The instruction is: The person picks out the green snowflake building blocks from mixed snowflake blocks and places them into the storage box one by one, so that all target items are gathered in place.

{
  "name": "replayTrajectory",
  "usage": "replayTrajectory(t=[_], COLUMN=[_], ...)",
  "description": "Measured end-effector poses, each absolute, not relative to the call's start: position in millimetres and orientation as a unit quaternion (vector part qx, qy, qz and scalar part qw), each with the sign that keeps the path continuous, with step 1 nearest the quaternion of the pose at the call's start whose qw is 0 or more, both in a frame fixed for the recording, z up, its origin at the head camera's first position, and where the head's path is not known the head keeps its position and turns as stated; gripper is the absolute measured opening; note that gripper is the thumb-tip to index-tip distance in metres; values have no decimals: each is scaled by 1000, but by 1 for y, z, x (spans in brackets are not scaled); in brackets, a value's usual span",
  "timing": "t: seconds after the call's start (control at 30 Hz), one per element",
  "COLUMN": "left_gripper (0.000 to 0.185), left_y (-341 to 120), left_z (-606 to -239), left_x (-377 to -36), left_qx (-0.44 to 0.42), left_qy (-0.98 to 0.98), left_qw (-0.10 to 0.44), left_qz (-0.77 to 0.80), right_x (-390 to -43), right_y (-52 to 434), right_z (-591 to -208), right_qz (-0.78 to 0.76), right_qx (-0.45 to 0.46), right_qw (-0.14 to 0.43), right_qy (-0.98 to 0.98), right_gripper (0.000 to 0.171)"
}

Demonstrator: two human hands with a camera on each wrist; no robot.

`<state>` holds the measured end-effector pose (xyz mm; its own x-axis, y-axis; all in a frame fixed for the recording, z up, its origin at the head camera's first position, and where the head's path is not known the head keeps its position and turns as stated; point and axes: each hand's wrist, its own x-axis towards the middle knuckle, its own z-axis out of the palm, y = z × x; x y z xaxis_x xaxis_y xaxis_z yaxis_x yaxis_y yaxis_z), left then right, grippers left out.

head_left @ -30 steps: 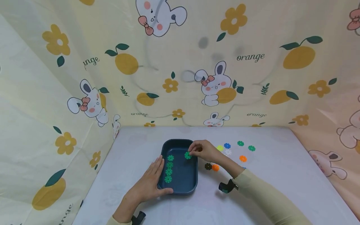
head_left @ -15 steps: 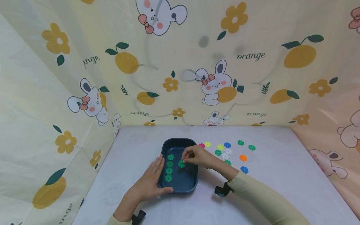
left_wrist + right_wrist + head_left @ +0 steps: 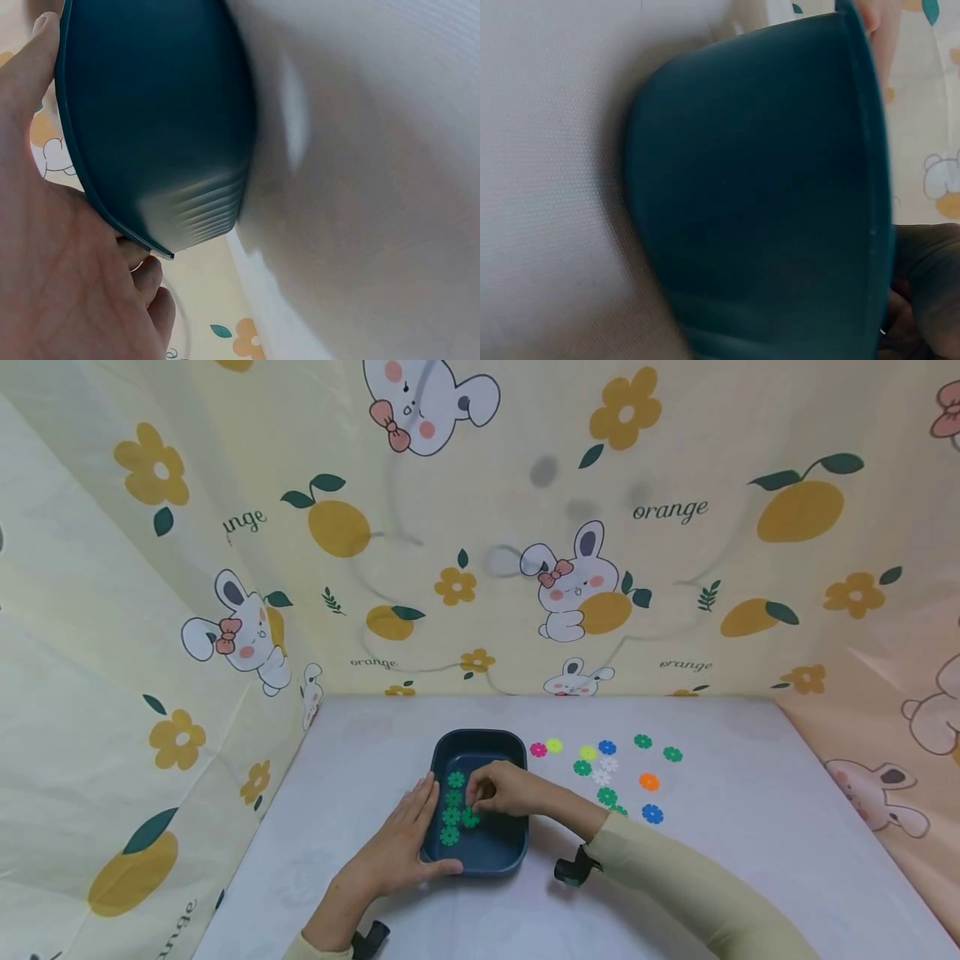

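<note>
Our right hand (image 3: 504, 792) reaches into the dark blue tray (image 3: 504, 853) and pinches a green flower piece (image 3: 470, 817) between curled fingertips, holding it low over the tray floor. Just to the left of that grip, a column of four more green flower pieces (image 3: 452, 807) lies flat in the tray, and the pinched piece sits right beside the lower ones; we cannot tell whether it touches them.

On the far side of that column from the grip, our left hand (image 3: 400, 846) lies against the tray's left wall with its fingers straight along the rim and the thumb running under the near edge. It rests there and grasps nothing. The left wrist view shows the tray's outer wall (image 3: 157, 127) pressed close to the palm (image 3: 52, 285), and the right wrist view shows little beyond the tray's other wall (image 3: 765, 210).

To the right of the grip, outside the tray, loose flower pieces (image 3: 604, 768) are scattered on the white surface (image 3: 750, 827): pink, yellow, blue, white, orange and several green. Around the surface stands a cloth backdrop (image 3: 675, 568) printed with rabbits and oranges.
</note>
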<state>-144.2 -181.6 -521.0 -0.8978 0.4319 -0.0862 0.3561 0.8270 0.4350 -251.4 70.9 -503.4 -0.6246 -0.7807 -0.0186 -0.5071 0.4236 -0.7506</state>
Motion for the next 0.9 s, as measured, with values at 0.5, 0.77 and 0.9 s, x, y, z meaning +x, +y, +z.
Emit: replayTrajectory(t=[0.5,0.77,0.9], left_gripper=[125,124,124], left_y=[-182,-181,-181], left_z=[-523,-521,-520], left_x=[-145,-144,-144], left_qx=[210,209,208], left_qy=[951,952,952], left_qw=[84,83,83], left_qz=[211,210,210], right_x=[-252,-250,-248], right_y=[55,52,52], right_z=[-512,-515,-516], right_qz=[-320,-307,-301], right_qx=[-380,-369,-367], right_qw=[238,246,243], right_qy=[834,842,846], right_gripper=[10,9,10])
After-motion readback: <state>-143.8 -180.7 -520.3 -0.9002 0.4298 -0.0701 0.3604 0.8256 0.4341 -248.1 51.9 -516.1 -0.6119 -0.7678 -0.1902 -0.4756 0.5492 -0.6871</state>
